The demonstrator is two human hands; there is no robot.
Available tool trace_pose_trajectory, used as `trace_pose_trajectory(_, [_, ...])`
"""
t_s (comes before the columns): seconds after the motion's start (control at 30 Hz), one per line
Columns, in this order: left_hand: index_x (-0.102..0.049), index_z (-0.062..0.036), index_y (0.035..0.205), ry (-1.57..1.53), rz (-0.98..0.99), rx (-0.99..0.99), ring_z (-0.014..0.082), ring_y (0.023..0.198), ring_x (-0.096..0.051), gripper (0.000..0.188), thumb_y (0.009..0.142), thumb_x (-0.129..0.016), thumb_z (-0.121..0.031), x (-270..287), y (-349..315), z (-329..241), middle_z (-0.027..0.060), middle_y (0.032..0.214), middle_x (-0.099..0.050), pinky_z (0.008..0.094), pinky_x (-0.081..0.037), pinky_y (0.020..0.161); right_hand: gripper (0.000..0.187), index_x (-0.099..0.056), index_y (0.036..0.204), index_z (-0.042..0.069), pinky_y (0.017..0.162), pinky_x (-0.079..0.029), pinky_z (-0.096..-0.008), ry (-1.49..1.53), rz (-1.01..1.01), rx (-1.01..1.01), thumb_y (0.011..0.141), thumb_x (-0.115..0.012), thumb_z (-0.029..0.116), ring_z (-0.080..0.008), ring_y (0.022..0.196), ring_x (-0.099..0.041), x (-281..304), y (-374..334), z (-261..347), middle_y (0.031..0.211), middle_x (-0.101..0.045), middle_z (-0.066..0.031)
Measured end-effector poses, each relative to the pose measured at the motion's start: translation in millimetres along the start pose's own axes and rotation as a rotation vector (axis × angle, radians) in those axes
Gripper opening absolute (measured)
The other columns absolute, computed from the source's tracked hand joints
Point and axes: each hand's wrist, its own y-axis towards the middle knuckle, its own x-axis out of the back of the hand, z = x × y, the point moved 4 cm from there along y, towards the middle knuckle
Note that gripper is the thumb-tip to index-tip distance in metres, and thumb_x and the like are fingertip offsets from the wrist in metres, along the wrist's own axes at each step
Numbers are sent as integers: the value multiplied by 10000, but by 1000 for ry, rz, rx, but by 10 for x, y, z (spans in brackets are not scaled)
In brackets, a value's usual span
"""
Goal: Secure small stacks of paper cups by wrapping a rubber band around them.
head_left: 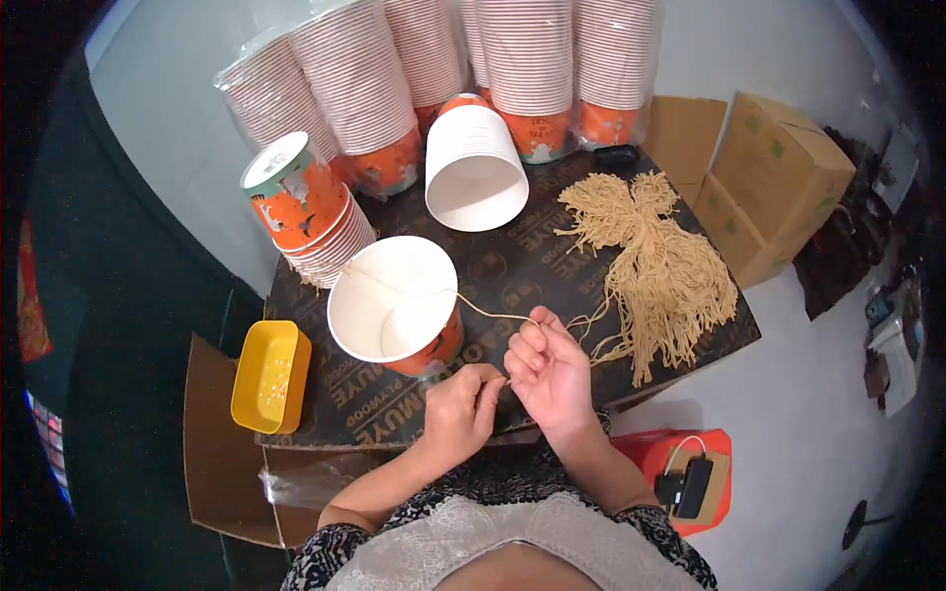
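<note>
Dark printed plywood tabletop (pixel 507 258), mid-frame. Wrapped cup stacks (pixel 353 87), top: clear plastic film around nested paper cups, white ribbed rims, orange printed walls. Tan twine bundle (pixel 675 281), right of centre: limp, fibrous, gathered near its top, ends fraying out. Inverted cup stack (pixel 310 202), upper left: orange, nested. White-lined cup (pixel 448 337), centre: upright, round mouth, part of a twine strand (pixel 483 311) inside. Second cup (pixel 468 133), upper centre: tipped, smooth white interior visible. Yellow tub (pixel 297 394), lower left: rounded rectangle, small white bits (pixel 274 384) on its floor. Left hand (pixel 458 409), lower centre: thumb and forefinger pinched on the strand's near end. Right hand (pixel 554 376), just beside: thumb and forefinger together on the strand, remaining fingers curled.
</note>
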Motion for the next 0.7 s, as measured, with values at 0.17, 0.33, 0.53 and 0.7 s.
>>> trace_pose_trajectory(0.17, [-554,4,893,-102,148,267,180,598,-636,56,935,-576,-24,61,-2,97,106,711,-627,312,-483,533,163,-569,1077,65,588,-360,-257,-29,-69,44,1001,-425,72,-119,655,-421,120,-12,41,746,-440,-11])
trace_pose_trajectory(0.33, [-569,18,989,-115,153,265,238,577,-650,214,870,-713,-86,-34,-12,25,137,709,-640,330,-506,536,156,-567,1070,63,575,-356,-257,1,-23,33,998,-429,69,-115,641,-416,75,5,30,749,-448,-9])
trace_pose_trajectory(0.53, [-592,8,919,-107,79,154,262,559,-644,131,870,-698,-52,-133,-57,77,139,683,-634,342,-494,514,150,-564,1065,62,579,-368,-260,16,-8,20,996,-431,68,-113,645,-428,94,20,-6,762,-470,-10])
trace_pose_trajectory(0.7, [-602,2,878,-136,195,276,280,555,-642,60,895,-645,-36,27,18,16,141,652,-623,363,-491,511,216,-565,1172,30,743,-430,-265,-529,-197,190,994,-454,84,-127,845,-520,180,-1,44,1015,-581,-58])
